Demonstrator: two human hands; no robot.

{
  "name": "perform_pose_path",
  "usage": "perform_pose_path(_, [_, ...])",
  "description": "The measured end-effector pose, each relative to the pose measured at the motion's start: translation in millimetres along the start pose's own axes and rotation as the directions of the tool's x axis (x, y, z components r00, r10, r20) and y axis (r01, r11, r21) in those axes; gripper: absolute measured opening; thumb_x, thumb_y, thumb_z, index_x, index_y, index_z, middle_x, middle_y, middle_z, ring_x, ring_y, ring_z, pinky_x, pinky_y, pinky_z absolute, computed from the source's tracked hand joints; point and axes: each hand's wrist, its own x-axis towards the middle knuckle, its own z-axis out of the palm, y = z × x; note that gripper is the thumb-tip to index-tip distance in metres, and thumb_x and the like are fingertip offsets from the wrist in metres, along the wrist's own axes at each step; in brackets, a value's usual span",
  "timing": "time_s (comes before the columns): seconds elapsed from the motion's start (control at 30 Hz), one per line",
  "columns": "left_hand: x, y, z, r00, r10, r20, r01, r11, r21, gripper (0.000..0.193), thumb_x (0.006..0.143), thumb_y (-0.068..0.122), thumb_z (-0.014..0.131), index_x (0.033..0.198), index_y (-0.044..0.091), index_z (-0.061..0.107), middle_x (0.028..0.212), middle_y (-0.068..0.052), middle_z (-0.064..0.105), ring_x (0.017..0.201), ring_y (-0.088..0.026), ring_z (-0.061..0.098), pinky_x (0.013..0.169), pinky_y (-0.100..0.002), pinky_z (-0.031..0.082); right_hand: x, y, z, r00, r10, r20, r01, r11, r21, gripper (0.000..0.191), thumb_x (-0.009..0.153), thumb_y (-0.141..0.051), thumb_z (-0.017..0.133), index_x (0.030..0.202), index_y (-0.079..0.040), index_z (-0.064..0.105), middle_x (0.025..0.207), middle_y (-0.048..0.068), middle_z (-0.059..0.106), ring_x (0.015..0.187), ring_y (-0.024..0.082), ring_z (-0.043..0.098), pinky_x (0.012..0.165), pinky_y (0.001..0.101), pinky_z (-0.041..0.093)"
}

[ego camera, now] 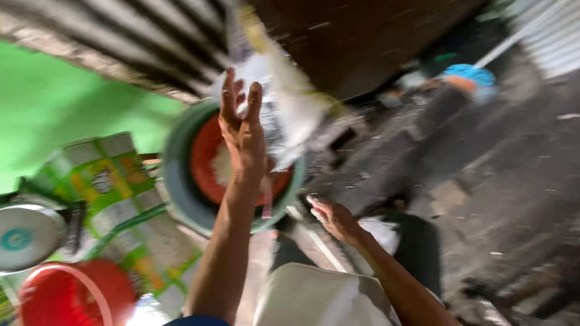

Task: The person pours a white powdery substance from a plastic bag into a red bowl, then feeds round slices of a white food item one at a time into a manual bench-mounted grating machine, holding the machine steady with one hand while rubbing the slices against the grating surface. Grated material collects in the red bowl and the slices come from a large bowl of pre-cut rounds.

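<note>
Overhead, the left hand (243, 127) is raised at twelve o'clock, fingers spread wide, touching or just beside a white plastic bag (284, 110) that hangs tilted over a round basin (180, 174). Whether the fingers actually pinch the bag cannot be told through the motion blur. Inside the basin sits a red bowl (210, 159) holding a white heap, seemingly grain, so some pouring appears done while the bag looks partly full. The right hand (333, 218), at about two o'clock from the lap, is open and empty, fingers loosely extended. A white sack (322, 313) lies open at six o'clock. At nine o'clock are a weighing scale (14, 237), a red bucket (75, 298) and green printed sacks (110, 182). Everything beyond is smeared; the ground at three o'clock is indistinct.
</note>
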Motion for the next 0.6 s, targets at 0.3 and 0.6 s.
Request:
perform_pose_path(0.3, [-27, 57, 157, 0.989, 0.004, -0.146, -0.038, 0.972, -0.233, 0.098, 0.091, 0.037, 0.082, 0.161, 0.003, 0.022, 0.158, -0.020, 0.045, 0.135, -0.029, 0.051, 0.118, -0.041, 0.039, -210, 110, -390, 0.605, 0.677, -0.418, -0.638, 0.727, 0.254, 0.043, 0.105, -0.035, 0.055, 0.134, -0.006, 0.065, 0.129, 0.010, 0.068, 0.112, 0.020, 0.064, 0.092, 0.0372, 0.052])
perform_pose_path(0.6, [-26, 80, 167, 0.952, 0.050, -0.302, 0.030, 0.966, 0.255, 0.091, 0.098, 0.043, 0.077, 0.160, -0.004, 0.030, 0.158, -0.027, 0.048, 0.145, -0.031, 0.048, 0.122, -0.038, 0.034, -98, 121, -550, 0.634, 0.536, -0.558, -0.601, 0.795, 0.082, 0.023, 0.109, -0.019, 0.066, 0.126, -0.005, 0.073, 0.097, 0.004, 0.066, 0.078, 0.011, 0.056, 0.062, 0.0254, 0.048])
